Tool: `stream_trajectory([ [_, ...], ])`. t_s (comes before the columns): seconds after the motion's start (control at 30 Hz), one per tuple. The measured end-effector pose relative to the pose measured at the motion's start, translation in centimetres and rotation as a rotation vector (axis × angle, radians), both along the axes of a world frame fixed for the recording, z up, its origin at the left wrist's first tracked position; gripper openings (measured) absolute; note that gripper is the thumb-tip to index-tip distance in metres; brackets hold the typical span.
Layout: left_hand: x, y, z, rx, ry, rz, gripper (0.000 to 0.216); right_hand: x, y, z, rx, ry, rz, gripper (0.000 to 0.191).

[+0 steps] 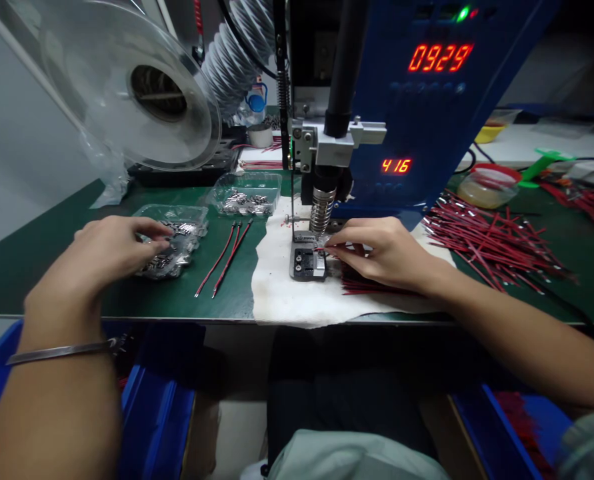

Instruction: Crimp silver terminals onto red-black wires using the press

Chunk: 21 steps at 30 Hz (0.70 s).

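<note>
At the small black fixture [304, 265] under the soldering head [323, 207], my right hand [377, 250] pinches a thin red wire [321, 249]. The wire's end reaches the metal clamp of the fixture. More red and black wires [367, 283] lie beneath my right hand on white paper. My left hand [109, 250] hovers over a clear plastic tray [194, 217] of small metal parts [179, 228]. Its thumb and forefinger are slightly apart, and no part shows between them. Three finished-looking wires [227, 260] with metal ends lie right of that tray.
A second clear tray [217, 187] of metal parts stands behind. A blue machine [407, 120] with red digits rises at the back. Many red wires [491, 243] are heaped at right. A large clear reel [101, 73] hangs upper left. Blue bins [157, 413] sit below the table edge.
</note>
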State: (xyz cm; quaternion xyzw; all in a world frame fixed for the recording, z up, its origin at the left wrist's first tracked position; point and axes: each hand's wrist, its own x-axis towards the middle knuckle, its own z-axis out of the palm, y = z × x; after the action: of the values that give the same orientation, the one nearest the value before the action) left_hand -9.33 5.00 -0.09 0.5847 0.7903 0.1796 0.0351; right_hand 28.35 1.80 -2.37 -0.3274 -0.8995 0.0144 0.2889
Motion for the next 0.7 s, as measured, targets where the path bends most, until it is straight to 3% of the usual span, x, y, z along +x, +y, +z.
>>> stream_trajectory([
  [0.3, -1.1, 0.6, -0.9, -0.027, 0.016, -0.065, 0.017, 0.2, 0.0, -0.1, -0.007, -0.021, -0.01, 0.019],
  [0.5, -0.4, 0.2, -0.1, -0.049, 0.101, -0.142, 0.017, 0.2, 0.0, -0.1, -0.018, -0.026, -0.01, 0.02],
  [0.6, -0.4, 0.3, 0.4, -0.159, 0.117, -0.173, 0.02, 0.2, -0.1, -0.1, -0.015, -0.022, -0.007, 0.02],
  [0.63, -0.4, 0.4, 0.5, -0.222, 0.101, -0.186, 0.022, 0.2, -0.1, -0.1, -0.013, -0.02, -0.007, 0.02],
  [0.7, -0.7, 0.5, 0.5, -0.158, -0.004, -0.201, 0.026, 0.1, -0.1, 0.0, -0.009, -0.015, -0.008, 0.021],
])
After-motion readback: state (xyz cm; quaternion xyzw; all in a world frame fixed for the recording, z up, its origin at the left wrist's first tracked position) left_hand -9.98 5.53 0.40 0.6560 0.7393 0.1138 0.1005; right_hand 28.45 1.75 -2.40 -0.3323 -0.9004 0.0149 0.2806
